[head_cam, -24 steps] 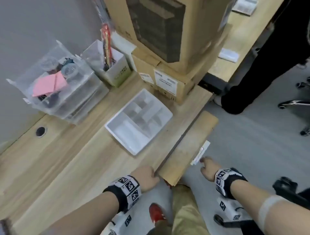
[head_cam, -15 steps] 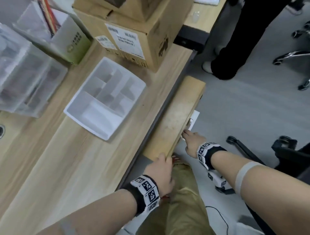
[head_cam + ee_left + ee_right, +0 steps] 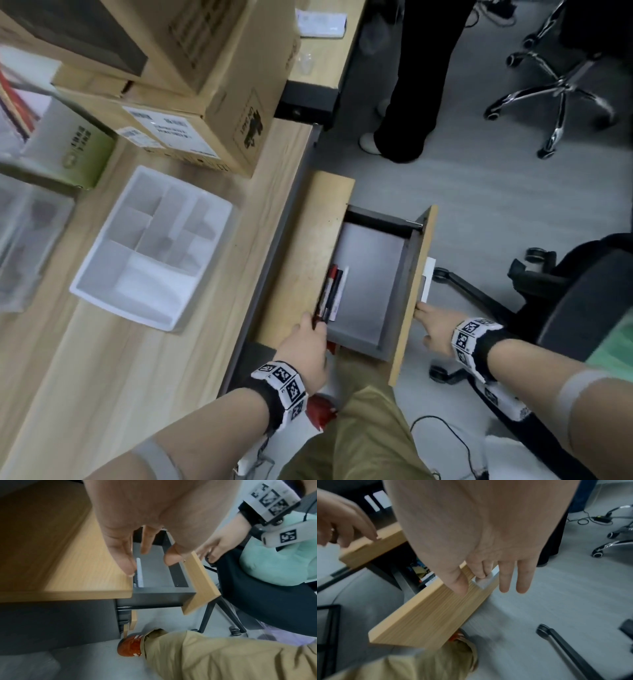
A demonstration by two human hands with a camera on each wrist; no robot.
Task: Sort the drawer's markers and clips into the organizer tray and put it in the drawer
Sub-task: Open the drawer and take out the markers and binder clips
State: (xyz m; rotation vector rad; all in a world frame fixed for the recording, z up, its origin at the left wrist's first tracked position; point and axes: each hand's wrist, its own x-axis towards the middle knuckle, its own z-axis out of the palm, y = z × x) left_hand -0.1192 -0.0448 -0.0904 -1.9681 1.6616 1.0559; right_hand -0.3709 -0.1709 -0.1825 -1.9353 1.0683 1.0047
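The right hand [image 3: 434, 329] grips the drawer [image 3: 412, 291] front; the left hand [image 3: 306, 346] hangs loose by the markers [image 3: 330, 295], low centre. Pull straight.

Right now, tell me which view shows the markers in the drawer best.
The head view: the markers lie together along the open drawer edge nearest the cabinet, red and dark barrels plain. The left wrist view shows only a pale sliver behind the left hand. The right wrist view shows none.

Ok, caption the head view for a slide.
Right hand pulls the drawer open, markers inside, empty tray on the desk.
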